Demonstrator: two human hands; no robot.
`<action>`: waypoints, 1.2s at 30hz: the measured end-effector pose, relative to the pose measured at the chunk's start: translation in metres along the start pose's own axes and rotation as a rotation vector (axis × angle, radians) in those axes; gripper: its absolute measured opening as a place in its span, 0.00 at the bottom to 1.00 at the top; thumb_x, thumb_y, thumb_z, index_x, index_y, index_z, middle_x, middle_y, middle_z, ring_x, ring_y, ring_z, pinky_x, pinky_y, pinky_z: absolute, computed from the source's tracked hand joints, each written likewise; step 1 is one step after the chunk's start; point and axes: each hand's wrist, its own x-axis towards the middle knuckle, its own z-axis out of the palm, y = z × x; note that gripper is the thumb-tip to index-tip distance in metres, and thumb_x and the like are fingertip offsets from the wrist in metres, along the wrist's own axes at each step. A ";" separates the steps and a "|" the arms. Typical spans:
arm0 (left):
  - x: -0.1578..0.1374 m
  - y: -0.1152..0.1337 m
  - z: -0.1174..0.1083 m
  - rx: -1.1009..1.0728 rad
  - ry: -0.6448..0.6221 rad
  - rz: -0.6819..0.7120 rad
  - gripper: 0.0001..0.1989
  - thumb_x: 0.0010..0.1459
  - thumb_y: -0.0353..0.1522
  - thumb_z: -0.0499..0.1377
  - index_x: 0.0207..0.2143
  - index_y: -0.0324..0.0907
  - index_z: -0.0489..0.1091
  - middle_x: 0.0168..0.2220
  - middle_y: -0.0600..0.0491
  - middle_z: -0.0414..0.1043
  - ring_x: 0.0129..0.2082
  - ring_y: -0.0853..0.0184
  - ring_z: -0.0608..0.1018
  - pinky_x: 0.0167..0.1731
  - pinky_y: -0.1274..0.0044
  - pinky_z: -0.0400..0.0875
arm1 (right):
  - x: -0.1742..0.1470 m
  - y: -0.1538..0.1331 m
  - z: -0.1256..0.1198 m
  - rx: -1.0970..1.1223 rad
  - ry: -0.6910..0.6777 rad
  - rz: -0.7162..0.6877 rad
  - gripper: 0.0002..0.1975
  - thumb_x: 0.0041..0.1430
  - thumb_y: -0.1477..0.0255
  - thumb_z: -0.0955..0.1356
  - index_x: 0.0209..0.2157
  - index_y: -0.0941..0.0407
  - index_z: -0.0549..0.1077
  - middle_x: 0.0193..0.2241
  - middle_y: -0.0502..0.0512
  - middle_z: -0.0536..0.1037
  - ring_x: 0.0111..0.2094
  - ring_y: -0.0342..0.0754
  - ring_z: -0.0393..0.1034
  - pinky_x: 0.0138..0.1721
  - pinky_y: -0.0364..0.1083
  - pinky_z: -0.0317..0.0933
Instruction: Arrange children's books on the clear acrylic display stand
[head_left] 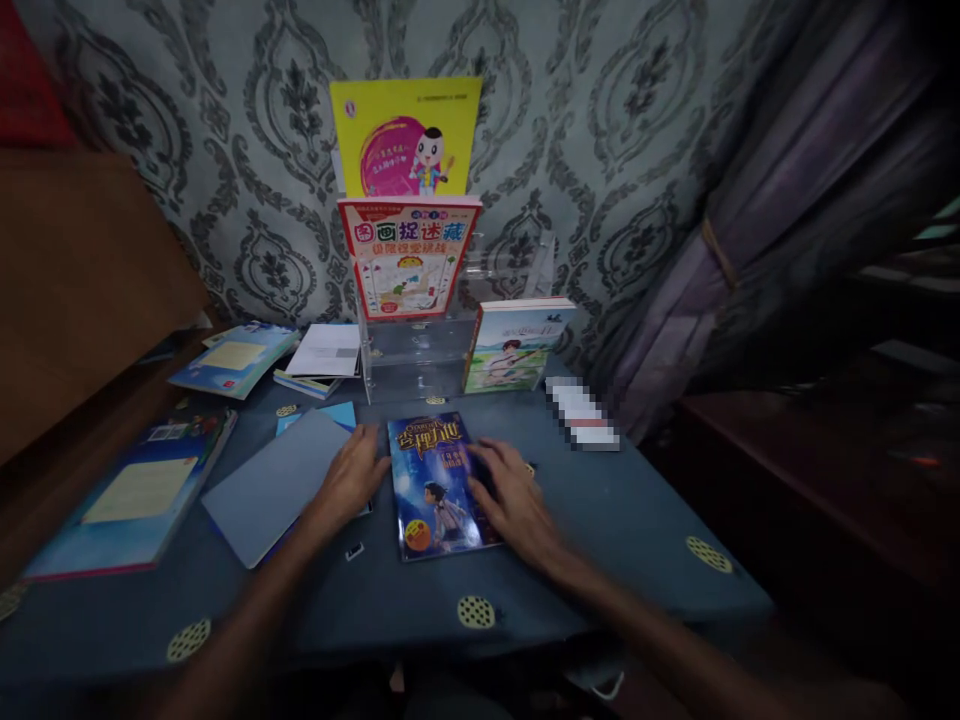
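Note:
A blue paperback book [435, 490] with gold lettering and a cartoon figure lies face up on the table. My right hand [517, 490] rests along its right edge, fingers apart, the fingertips touching the cover. Beside the left edge is my left hand [356, 470], its thumb pointing toward the book and its fingers loosely bent, holding nothing. Under and left of that hand lies a grey-blue notebook [277, 490], partly over a light blue one. Behind the book stands a clear tiered rack [420, 350], carrying a yellow book [405, 130], a red-bordered book [409, 258] and a white-and-green book [517, 345].
A large blue book [135, 500] lies at the left, with more stacked books [232, 360] and a white-topped pile [322, 352] behind. Right of the rack is a pixelated white item [583, 413]. A brown box [82, 290] stands far left; a tied curtain [675, 290] hangs right.

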 end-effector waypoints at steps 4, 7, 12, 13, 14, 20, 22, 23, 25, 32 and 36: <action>-0.015 0.003 0.022 0.277 0.015 0.198 0.17 0.62 0.30 0.52 0.54 0.40 0.65 0.55 0.40 0.69 0.57 0.54 0.72 0.56 0.60 0.68 | 0.014 -0.016 0.030 -0.084 -0.311 -0.247 0.24 0.68 0.71 0.59 0.63 0.60 0.64 0.65 0.66 0.64 0.67 0.56 0.55 0.66 0.60 0.52; -0.021 -0.004 0.036 0.374 0.034 0.242 0.19 0.63 0.27 0.48 0.55 0.37 0.64 0.57 0.37 0.69 0.59 0.54 0.72 0.59 0.58 0.65 | 0.036 -0.028 0.052 -0.141 -0.489 -0.287 0.28 0.66 0.75 0.60 0.66 0.66 0.58 0.67 0.70 0.59 0.70 0.54 0.49 0.69 0.58 0.45; -0.022 -0.017 0.046 0.398 0.100 0.244 0.18 0.65 0.30 0.48 0.55 0.38 0.65 0.55 0.38 0.73 0.58 0.53 0.73 0.58 0.57 0.67 | 0.066 -0.018 0.052 -0.175 -0.498 -0.281 0.26 0.70 0.69 0.60 0.66 0.63 0.59 0.67 0.68 0.58 0.70 0.54 0.47 0.69 0.59 0.42; -0.022 -0.019 0.046 0.397 0.103 0.246 0.18 0.65 0.31 0.48 0.55 0.39 0.66 0.55 0.39 0.73 0.59 0.53 0.73 0.58 0.57 0.67 | 0.069 -0.013 0.048 -0.183 -0.473 -0.258 0.27 0.70 0.65 0.60 0.66 0.62 0.60 0.67 0.68 0.59 0.70 0.55 0.47 0.69 0.60 0.42; -0.023 -0.019 0.046 0.400 0.101 0.245 0.18 0.66 0.32 0.48 0.55 0.40 0.66 0.55 0.40 0.73 0.59 0.53 0.73 0.58 0.58 0.66 | 0.072 -0.008 0.044 -0.196 -0.450 -0.229 0.29 0.69 0.62 0.62 0.66 0.61 0.61 0.67 0.68 0.59 0.70 0.56 0.48 0.69 0.61 0.42; -0.023 -0.016 0.038 0.412 0.085 0.268 0.17 0.66 0.32 0.48 0.53 0.40 0.67 0.55 0.40 0.72 0.60 0.52 0.71 0.59 0.57 0.65 | 0.085 0.035 0.025 -0.225 -0.321 0.019 0.27 0.69 0.62 0.62 0.64 0.61 0.63 0.65 0.69 0.64 0.67 0.58 0.55 0.67 0.64 0.44; -0.019 -0.011 0.035 0.432 0.086 0.295 0.15 0.65 0.32 0.50 0.52 0.40 0.68 0.55 0.40 0.71 0.60 0.52 0.70 0.59 0.57 0.64 | 0.087 0.050 0.023 -0.157 -0.337 0.011 0.25 0.71 0.66 0.58 0.64 0.60 0.63 0.65 0.66 0.64 0.67 0.56 0.56 0.68 0.64 0.44; -0.014 -0.009 0.035 0.448 0.083 0.303 0.15 0.65 0.32 0.51 0.51 0.39 0.68 0.55 0.39 0.71 0.61 0.51 0.68 0.59 0.56 0.64 | 0.087 0.056 0.022 -0.112 -0.332 -0.002 0.24 0.72 0.66 0.57 0.65 0.59 0.62 0.65 0.65 0.64 0.67 0.55 0.56 0.68 0.64 0.44; -0.002 -0.004 0.038 0.467 0.069 0.311 0.15 0.65 0.32 0.52 0.52 0.39 0.68 0.55 0.40 0.70 0.63 0.51 0.65 0.60 0.57 0.64 | 0.088 0.064 0.021 -0.016 -0.307 -0.021 0.25 0.73 0.65 0.54 0.67 0.55 0.59 0.65 0.61 0.65 0.67 0.52 0.57 0.68 0.63 0.43; 0.057 0.017 0.066 0.377 -0.045 0.364 0.20 0.66 0.32 0.52 0.59 0.46 0.67 0.60 0.43 0.65 0.66 0.51 0.60 0.60 0.54 0.63 | 0.094 0.072 0.013 0.237 -0.306 0.014 0.28 0.73 0.56 0.53 0.69 0.52 0.55 0.62 0.58 0.69 0.65 0.51 0.61 0.67 0.60 0.49; 0.056 0.035 0.066 0.360 -0.143 0.472 0.20 0.67 0.34 0.53 0.60 0.48 0.69 0.64 0.44 0.60 0.68 0.47 0.56 0.63 0.52 0.57 | 0.095 0.069 0.012 0.215 -0.299 0.007 0.29 0.73 0.56 0.53 0.68 0.54 0.57 0.63 0.59 0.68 0.65 0.52 0.60 0.67 0.57 0.50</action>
